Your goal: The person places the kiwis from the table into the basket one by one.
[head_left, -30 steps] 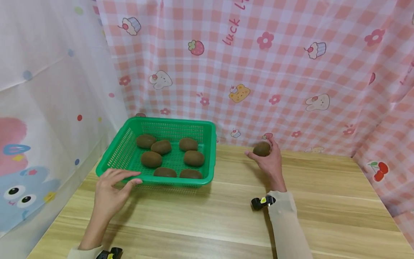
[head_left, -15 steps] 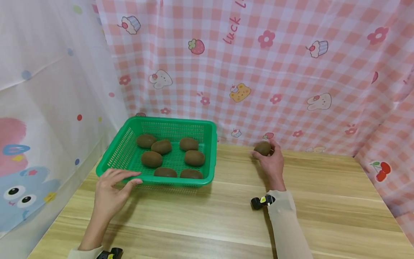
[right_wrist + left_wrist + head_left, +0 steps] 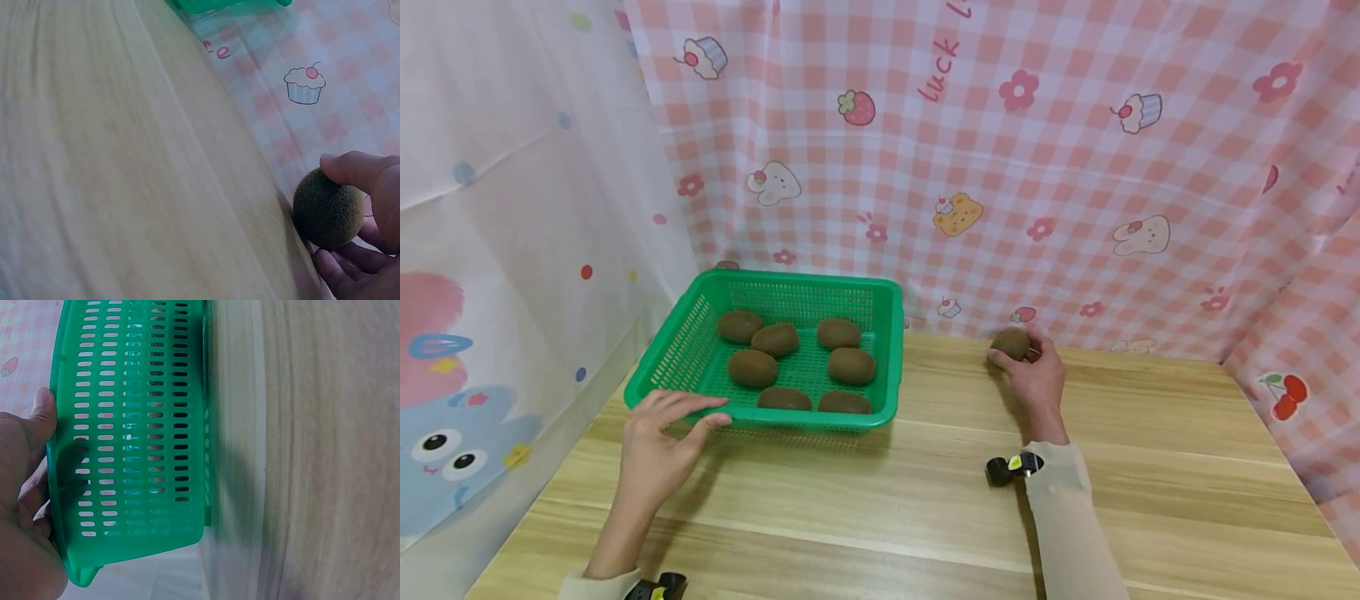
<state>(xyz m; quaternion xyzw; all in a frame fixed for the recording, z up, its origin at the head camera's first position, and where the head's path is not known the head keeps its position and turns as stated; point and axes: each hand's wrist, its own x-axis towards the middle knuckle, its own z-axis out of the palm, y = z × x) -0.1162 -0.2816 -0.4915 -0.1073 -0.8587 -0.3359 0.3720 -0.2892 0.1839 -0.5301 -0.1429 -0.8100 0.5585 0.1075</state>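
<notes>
A green perforated plastic basket [image 3: 895, 350] stands on the left part of the table, with several brown kiwis [image 3: 752, 368] lying in it. My left hand [image 3: 658, 442] pinches its near rim at the left corner, thumb outside and fingers over the edge. The slotted basket wall [image 3: 137, 437] fills much of the left wrist view. On the right, near the back edge of the table, my right hand [image 3: 1036, 379] holds a single kiwi [image 3: 328, 209] between thumb and fingers. That kiwi is at the tabletop; whether it touches the wood is hard to tell.
The wooden table [image 3: 887, 508] spreads in front of and between the hands. A pink checked cloth [image 3: 970, 150] hangs close behind the table and along its right side. A white patterned cloth [image 3: 550, 208] closes off the left.
My right hand's thumb and fingers have closed round the kiwi, and the hand has shifted slightly right. My left hand and the basket have stayed in place.
</notes>
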